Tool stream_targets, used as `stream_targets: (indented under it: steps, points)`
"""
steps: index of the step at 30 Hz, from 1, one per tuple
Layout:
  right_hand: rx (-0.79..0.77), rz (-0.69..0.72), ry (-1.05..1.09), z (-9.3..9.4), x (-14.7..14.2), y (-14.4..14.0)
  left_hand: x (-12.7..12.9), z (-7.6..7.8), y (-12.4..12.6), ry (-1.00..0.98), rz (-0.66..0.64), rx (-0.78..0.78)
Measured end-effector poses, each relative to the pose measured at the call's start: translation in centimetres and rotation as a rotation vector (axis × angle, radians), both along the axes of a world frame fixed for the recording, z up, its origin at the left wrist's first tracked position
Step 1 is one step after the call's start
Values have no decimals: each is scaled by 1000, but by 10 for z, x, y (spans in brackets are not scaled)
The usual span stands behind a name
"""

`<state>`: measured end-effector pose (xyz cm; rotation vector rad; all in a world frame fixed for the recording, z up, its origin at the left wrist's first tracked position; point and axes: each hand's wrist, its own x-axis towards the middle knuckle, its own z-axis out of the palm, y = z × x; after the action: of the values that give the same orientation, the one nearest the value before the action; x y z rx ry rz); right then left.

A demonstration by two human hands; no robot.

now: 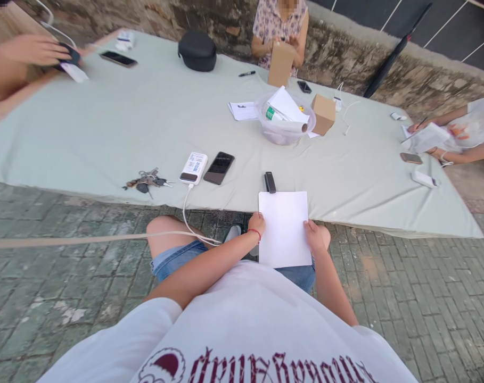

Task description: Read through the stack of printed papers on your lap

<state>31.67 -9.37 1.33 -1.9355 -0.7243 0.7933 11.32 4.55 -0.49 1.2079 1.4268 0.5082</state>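
Note:
A blank white sheet of paper (284, 230) is held between my two hands, above my lap at the table's near edge. My left hand (257, 223), with a red string bracelet at the wrist, grips its left side. On the right side my right hand (314, 235) pinches the border, thumb on top. Just beyond the top left corner of the sheet lies a small black stapler-like object (270, 182); its exact kind is unclear. Left of it on the cloth are a dark phone (219, 168), a white power bank (194, 168) with a cable, and a bunch of keys (148, 181).
The table has a pale green cloth (146, 117). A clear plastic bowl (281, 135) with papers, a cardboard box (323, 114) and a black case (197, 50) stand farther back. Other people sit at the left, far side and right. A strap (85, 241) crosses at left.

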Motion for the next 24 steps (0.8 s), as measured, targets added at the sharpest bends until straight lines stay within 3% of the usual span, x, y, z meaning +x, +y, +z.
stream_targets:
  steps: [7, 15, 24]
  points:
    - [9, 10, 34, 0, 3, -5, 5, 11, 2, 127, -35, 25]
    - [-31, 6, 45, -6, 7, -9, 4, 12, -4, 65, -10, 28]
    - [26, 57, 55, 4, 10, -16, 4, 17, 6, -54, 29, -26]
